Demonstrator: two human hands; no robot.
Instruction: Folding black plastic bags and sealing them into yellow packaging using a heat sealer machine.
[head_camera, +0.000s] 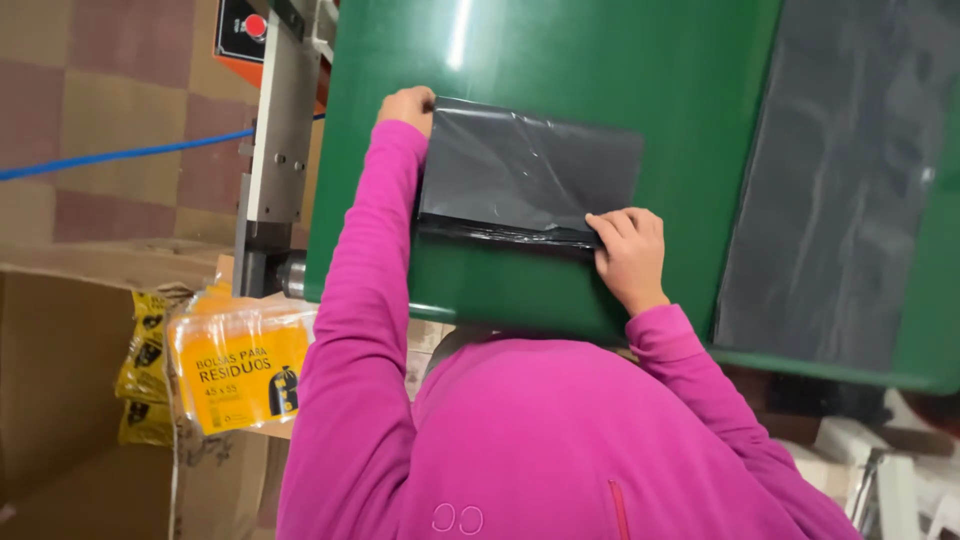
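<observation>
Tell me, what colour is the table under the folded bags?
Green: the table shows best in the head view.

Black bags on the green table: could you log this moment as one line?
left hand: on far corner of folded black bags | right hand: pressing near edge | green table | yellow packs at left

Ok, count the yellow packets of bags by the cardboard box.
3 visible: the front packet lies on the box edge beside the left sleeve; a second packet and a third packet sit behind it. More may be hidden.
</observation>
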